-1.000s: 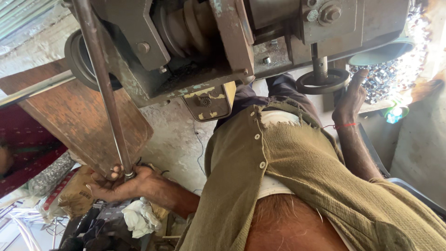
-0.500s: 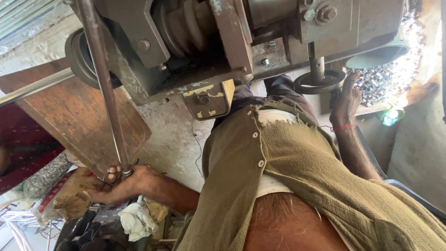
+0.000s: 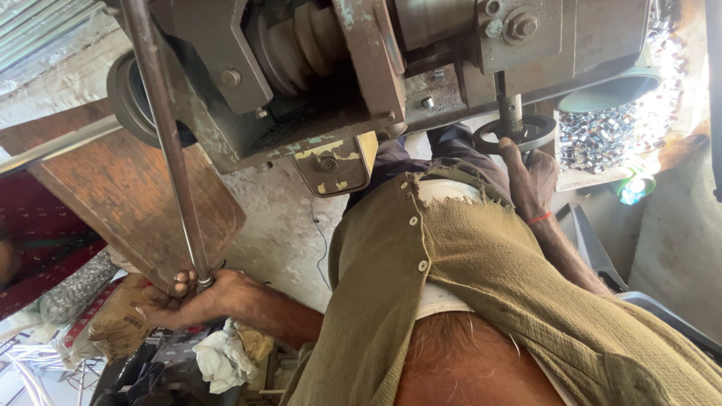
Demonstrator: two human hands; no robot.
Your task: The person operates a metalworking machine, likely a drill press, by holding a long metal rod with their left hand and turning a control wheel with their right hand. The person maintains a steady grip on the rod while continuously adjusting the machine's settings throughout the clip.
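Hands work a heavy grey metal machine (image 3: 338,68) overhead. At eight o'clock, the person's left hand (image 3: 188,297) stays clenched tight around the lower end of a long bare steel rod (image 3: 169,150) that slants up towards eleven. At two o'clock, the right hand (image 3: 530,177) has slid inward from a moment ago, and its fingers now curl over the rim of a small dark round handwheel (image 3: 515,134) under the machine. Both controls now seem to be in hand together. A heap of shiny metal rings (image 3: 609,131) lies just beyond, and a crumpled white rag (image 3: 218,357) lies at seven.
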